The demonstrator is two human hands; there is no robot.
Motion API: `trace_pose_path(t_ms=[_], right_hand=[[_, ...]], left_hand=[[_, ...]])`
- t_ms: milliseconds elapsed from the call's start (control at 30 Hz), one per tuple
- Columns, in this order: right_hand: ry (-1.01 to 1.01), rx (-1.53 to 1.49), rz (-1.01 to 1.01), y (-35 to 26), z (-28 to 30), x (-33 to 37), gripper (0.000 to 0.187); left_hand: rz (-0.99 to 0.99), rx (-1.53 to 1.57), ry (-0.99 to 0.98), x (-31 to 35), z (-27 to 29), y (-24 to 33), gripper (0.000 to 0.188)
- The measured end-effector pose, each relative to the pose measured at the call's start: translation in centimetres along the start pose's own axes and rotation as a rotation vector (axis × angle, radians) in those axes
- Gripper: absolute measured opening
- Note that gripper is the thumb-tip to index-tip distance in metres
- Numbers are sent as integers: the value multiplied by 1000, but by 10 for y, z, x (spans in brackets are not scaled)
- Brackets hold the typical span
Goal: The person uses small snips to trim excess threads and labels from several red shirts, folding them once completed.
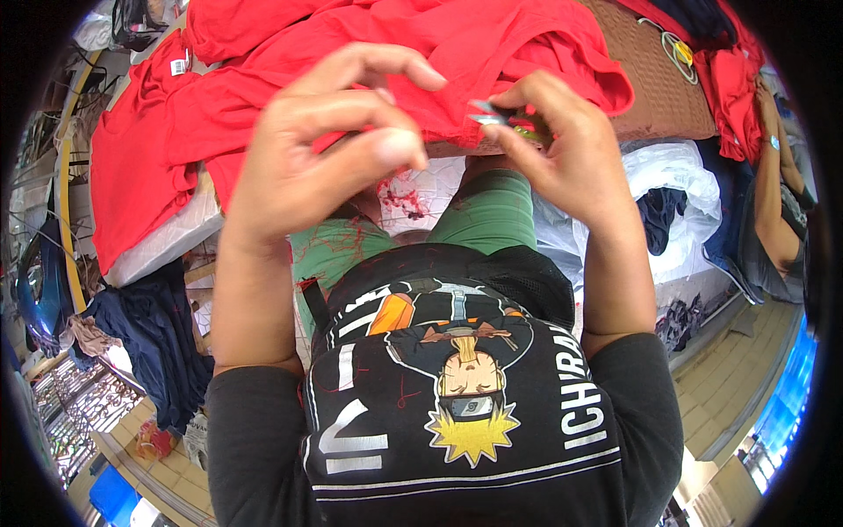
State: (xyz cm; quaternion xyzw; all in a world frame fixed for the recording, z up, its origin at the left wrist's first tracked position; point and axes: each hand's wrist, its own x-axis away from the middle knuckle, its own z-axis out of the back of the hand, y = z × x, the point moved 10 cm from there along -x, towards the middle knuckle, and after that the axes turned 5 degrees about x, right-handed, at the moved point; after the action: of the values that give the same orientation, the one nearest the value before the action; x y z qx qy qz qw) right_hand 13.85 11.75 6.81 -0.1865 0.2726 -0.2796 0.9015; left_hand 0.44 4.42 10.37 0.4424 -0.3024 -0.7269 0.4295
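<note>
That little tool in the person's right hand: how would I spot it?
Start at the big heap of red garments across the table. At its near hem, the right hand pinches small thread snips. They are the only grey metal thing there, with a yellow-green grip against red cloth.

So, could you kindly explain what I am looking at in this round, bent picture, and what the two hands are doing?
The picture comes from a wide fisheye camera worn on a person's head, looking down; that is why straight edges curve and the corners are black. There is no machine: the two bare hands belong to the wearer, whose forearms rise from the lower edge over a black printed shirt. The left hand pinches the hem of a red garment that lies spread on the work surface. The right hand holds a small metal tool at that hem; it looks like thread snips, though I cannot be sure. Dark blue clothes are heaped at the left, and another person's arm shows at the right.
</note>
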Motion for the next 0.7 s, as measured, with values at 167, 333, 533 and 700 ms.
trace_pose_path(t_ms=[167, 333, 533, 700], right_hand=[[98, -35, 9, 6, 19, -5, 22], [101, -10, 0, 8, 18, -4, 23], [86, -42, -25, 9, 15, -4, 26], [7, -93, -57, 5, -5, -5, 34]], left_hand=[[-35, 47, 112, 15, 35, 15, 49], [85, -83, 275, 17, 30, -8, 25], [179, -345, 279, 30, -3, -45, 15], [658, -217, 330, 56, -10, -77, 18]])
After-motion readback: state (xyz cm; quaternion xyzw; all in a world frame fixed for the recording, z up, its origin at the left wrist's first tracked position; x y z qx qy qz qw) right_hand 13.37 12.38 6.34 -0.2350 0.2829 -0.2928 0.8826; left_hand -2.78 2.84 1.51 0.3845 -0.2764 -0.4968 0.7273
